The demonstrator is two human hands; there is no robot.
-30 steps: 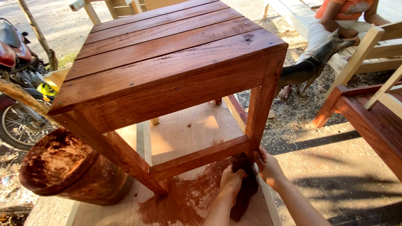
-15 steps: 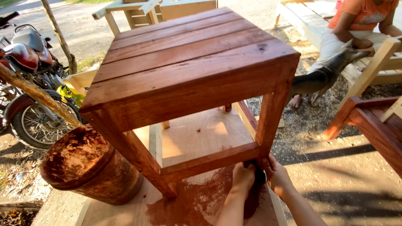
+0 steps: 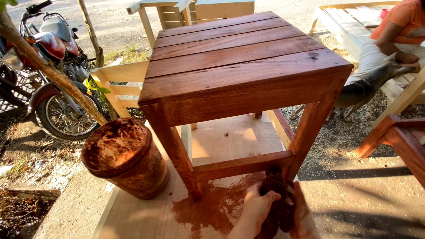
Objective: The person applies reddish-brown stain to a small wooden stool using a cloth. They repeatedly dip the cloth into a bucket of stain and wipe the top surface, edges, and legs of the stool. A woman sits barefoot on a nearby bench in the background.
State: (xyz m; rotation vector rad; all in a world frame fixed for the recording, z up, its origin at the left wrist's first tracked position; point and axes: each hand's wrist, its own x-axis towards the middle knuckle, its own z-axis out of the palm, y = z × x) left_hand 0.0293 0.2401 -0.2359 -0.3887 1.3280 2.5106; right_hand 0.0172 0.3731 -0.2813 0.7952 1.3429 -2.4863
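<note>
A reddish-brown stained wooden table (image 3: 239, 66) with a slatted top stands on a pale plywood board (image 3: 141, 217). Low in front of it, my left hand (image 3: 256, 207) and my right hand (image 3: 300, 212) both clasp a dark, stain-soaked rag (image 3: 275, 199). The rag is pressed against the foot of the table's near right leg (image 3: 310, 132), just under the lower front rail (image 3: 241, 164). A wet patch of brown stain (image 3: 208, 206) spreads on the board to the left of my hands.
A stain-smeared bucket (image 3: 124, 157) sits left of the table. A motorcycle (image 3: 48, 75) and a leaning branch (image 3: 53, 73) are at far left. Unstained furniture (image 3: 186, 13) stands behind. A seated person (image 3: 394, 40) and a dog (image 3: 367, 86) are at right, beside a stained frame (image 3: 398, 137).
My view has shifted to the left, so the table sits further right in frame. Both hands with the rag have stayed at the near right leg's foot, now lower in view.
</note>
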